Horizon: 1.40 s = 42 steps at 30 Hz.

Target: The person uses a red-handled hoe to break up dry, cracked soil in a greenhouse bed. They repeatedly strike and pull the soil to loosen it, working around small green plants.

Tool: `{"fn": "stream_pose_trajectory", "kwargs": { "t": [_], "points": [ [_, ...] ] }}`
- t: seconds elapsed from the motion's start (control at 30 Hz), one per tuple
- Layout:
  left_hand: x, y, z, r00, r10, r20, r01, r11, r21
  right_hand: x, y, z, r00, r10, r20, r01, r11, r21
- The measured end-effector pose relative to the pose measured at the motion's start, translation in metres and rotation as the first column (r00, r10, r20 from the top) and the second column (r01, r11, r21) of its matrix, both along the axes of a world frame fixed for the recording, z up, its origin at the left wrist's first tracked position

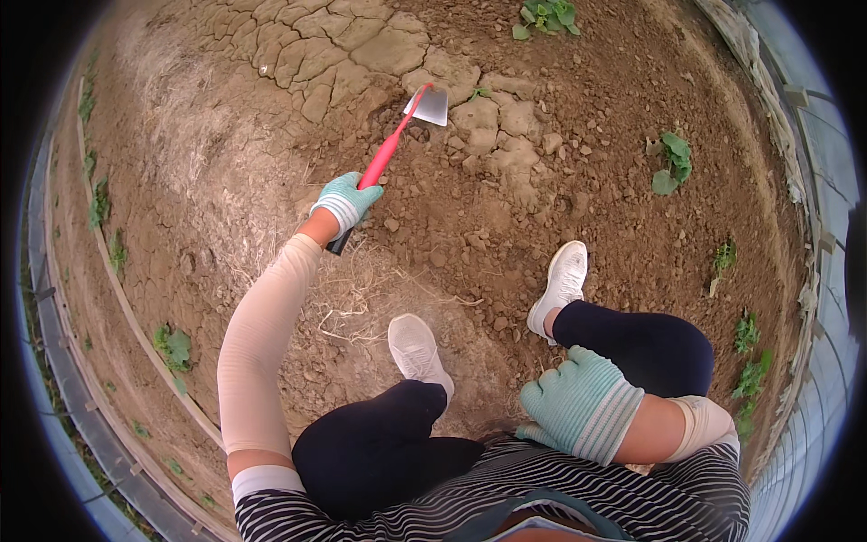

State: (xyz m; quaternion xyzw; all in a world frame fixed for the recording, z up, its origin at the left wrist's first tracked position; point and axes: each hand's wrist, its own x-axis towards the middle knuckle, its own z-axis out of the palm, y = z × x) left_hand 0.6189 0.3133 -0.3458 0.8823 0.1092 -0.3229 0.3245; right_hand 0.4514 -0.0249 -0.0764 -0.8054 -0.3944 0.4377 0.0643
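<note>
My left hand (347,201), in a green and white knit glove, grips the red handle of a short hand hoe (381,157). The hoe's flat metal blade (429,107) touches the soil at the edge of a cracked, crusted patch (478,129). A tiny green sprout (479,93) grows just right of the blade. My right hand (582,406), gloved alike, is held by my right thigh with its fingers curled in. Nothing shows in it, though its palm is hidden.
Leafy seedlings grow at the top (547,16) and at the right (672,164). Dry straw (352,318) lies before my left shoe (418,353); my right shoe (563,288) stands on loose clods. A thin pale line (129,305) runs along the left, and plastic sheeting (830,203) walls the right.
</note>
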Motion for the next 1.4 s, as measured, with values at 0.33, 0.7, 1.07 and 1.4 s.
{"fn": "stream_pose_trajectory", "kwargs": {
  "t": [0.33,0.7,1.07,1.4],
  "points": [
    [0.254,-0.095,-0.096,0.928,-0.276,0.25,0.218,0.947,0.235,0.076,-0.026,-0.005,0.925,-0.378,0.047,0.376,0.926,0.041],
    [0.227,-0.063,-0.092,0.956,-0.294,0.021,0.265,0.889,0.373,0.074,-0.018,0.004,0.846,-0.531,0.053,0.53,0.847,0.027],
    [0.153,-0.028,-0.096,0.969,-0.213,0.127,0.165,0.936,0.312,0.046,-0.009,-0.001,0.775,-0.627,0.071,0.627,0.778,0.026],
    [0.187,-0.061,-0.117,0.962,-0.257,0.089,0.217,0.923,0.319,0.032,0.013,0.015,0.736,-0.668,0.108,0.669,0.743,0.04]
  ]
}}
